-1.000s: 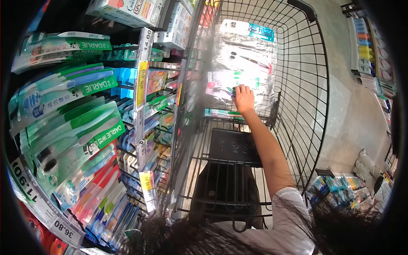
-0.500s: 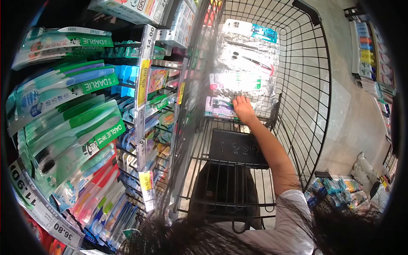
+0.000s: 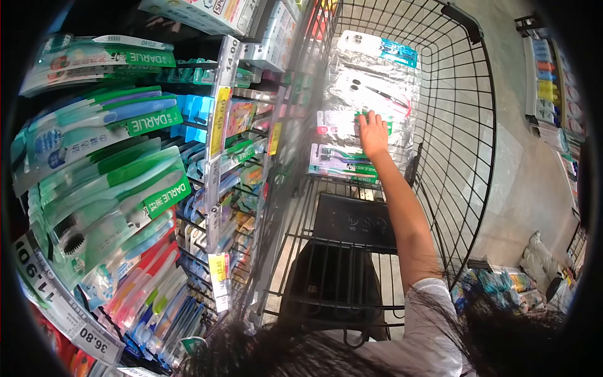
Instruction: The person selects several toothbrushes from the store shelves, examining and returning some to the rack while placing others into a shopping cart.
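My right hand (image 3: pixel 374 133) reaches into the shopping cart, palm down, its fingers stretched out over the right part of a pink and green toothbrush pack (image 3: pixel 330 122). It is open, fingertips at the pack's green area. Just below lies a Darlie toothbrush pack (image 3: pixel 342 162) with dark and purple brushes and a green label. Above the hand, a pack with a dark-handled brush (image 3: pixel 386 95) and a blue and white pack (image 3: pixel 397 53) rest on a shiny silvery sheet (image 3: pixel 402 135). My left hand is out of view.
The black wire cart (image 3: pixel 488 125) surrounds these packs, with a black panel (image 3: pixel 352 221) nearer me. Along the left stands a rack of hanging Darlie toothbrushes (image 3: pixel 119 182) with price tags (image 3: pixel 218 270). Other shelves (image 3: pixel 545 75) stand across the floor at right.
My right hand has left the lower Darlie pack, uncovering its right end and green label, and moved up to the pink and green pack. The view has shifted slightly.
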A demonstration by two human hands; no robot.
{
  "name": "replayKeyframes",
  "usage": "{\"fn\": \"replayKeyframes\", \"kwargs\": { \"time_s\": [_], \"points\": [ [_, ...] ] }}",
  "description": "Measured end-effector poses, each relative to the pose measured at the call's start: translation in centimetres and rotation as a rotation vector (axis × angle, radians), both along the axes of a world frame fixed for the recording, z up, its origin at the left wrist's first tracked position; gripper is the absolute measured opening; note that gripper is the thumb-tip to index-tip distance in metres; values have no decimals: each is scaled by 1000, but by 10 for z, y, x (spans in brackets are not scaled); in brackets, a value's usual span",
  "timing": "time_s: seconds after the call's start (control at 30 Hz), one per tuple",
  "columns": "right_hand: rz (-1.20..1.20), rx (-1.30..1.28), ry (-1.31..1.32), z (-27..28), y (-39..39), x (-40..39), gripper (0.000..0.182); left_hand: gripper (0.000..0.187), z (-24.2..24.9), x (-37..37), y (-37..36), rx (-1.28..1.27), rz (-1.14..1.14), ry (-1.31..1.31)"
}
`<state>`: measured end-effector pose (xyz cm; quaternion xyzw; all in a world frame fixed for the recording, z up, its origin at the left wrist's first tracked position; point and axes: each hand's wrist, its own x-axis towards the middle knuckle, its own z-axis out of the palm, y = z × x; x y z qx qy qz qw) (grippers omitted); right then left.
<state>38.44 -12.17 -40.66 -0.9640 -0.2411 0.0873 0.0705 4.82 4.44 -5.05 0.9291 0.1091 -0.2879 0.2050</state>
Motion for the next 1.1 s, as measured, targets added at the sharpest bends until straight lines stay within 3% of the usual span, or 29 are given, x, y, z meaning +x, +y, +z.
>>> {"fn": "replayKeyframes", "kwargs": {
  "time_s": [0.27,0.47,0.57,0.77,0.9,1.1],
  "points": [
    [164,-77,40,-14,-2,-10,18,10,2,-3,-5,3,19,-7],
    [208,97,100,-9,-10,-17,31,10,3,-6,-7,0,25,-6],
    [92,175,212,7,-8,-2,35,10,2,-7,-7,-3,25,-5],
    [-180,63,-243,6,-16,56,36,9,2,-8,-8,-7,32,7],
    [-78,-58,-178,-12,-25,65,30,9,1,-6,-8,-10,31,11],
    [142,-16,-21,-9,-12,38,26,9,2,-6,-9,-11,34,-1]
  ]
}}
